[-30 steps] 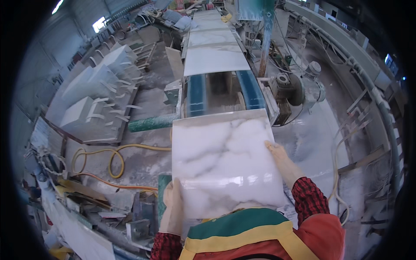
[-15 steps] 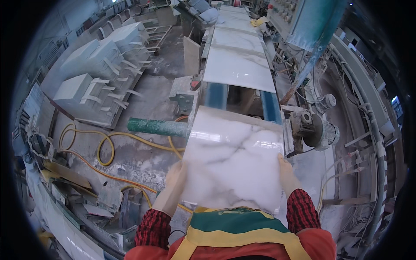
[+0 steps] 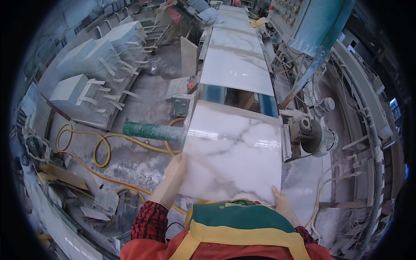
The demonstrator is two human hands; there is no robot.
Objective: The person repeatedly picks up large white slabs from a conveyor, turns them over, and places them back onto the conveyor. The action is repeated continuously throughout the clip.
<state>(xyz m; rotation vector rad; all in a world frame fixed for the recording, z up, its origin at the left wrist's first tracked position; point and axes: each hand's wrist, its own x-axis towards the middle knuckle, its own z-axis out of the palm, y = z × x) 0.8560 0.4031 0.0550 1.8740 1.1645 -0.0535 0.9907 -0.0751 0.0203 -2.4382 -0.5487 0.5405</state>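
Observation:
A polished white stone slab (image 3: 236, 151) with grey veins lies in front of me at the near end of a conveyor. My left hand (image 3: 175, 172) is closed on its left edge, the fingers partly hidden at the rim. My right hand (image 3: 284, 203) holds the near right corner, thumb at the edge and the other fingers hidden underneath. Beyond the slab's far edge, blue conveyor belts (image 3: 215, 93) show in a gap. Past that gap lies another white veined slab (image 3: 237, 67), with more slabs in line behind it.
A motor with a round housing (image 3: 318, 138) stands right of the conveyor. On the left are a green roller (image 3: 152, 131), a yellow hose (image 3: 102, 154) on the floor and strapped stacks of pale slabs (image 3: 71, 93). Broken pieces (image 3: 106, 201) lie lower left. A person (image 3: 174, 21) stands far back.
The near slab has moved slightly away from me, narrowing the gap ahead. My right hand has slid back along its right edge to the near corner. A person has appeared far back.

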